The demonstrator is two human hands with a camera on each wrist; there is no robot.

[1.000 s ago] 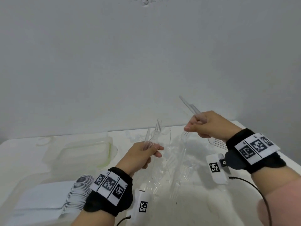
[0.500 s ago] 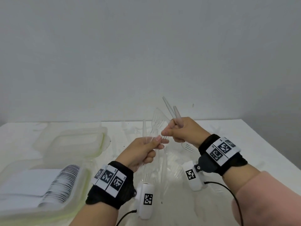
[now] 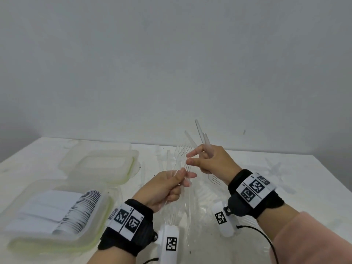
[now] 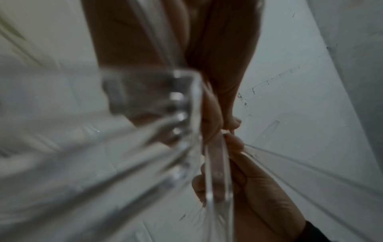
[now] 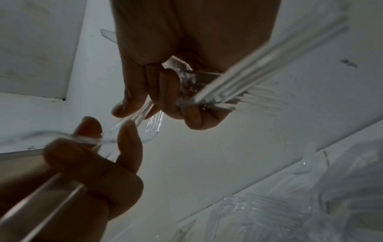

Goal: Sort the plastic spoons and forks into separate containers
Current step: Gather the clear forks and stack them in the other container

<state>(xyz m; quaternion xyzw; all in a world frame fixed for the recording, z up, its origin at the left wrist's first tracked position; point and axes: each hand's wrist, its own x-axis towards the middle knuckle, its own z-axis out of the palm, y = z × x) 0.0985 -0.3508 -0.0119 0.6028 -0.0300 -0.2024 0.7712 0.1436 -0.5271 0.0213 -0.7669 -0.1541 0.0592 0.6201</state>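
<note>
1. The left hand (image 3: 167, 185) is gripping a small bunch of clear forks (image 3: 181, 155) by their handles, tines up, fingers curled round them.
2. The right hand (image 3: 211, 161) is clutching its own forks (image 3: 213, 179), tines down at 6 o'clock and handles up at 12, while its thumb and forefinger are pinching a fork in the left bunch.
3. Sorting looks partway done: the near container (image 3: 99, 231) at 8 o'clock is holding a stacked row of spoons (image 3: 80, 212); the far container (image 3: 102, 164) at 10 o'clock appears empty.
4. Loose clear cutlery (image 3: 196, 199) is lying on the counter (image 3: 285, 168) beneath both hands, too transparent to count.
5. Counted: two containers, two handheld bunches of roughly three forks each.
</note>
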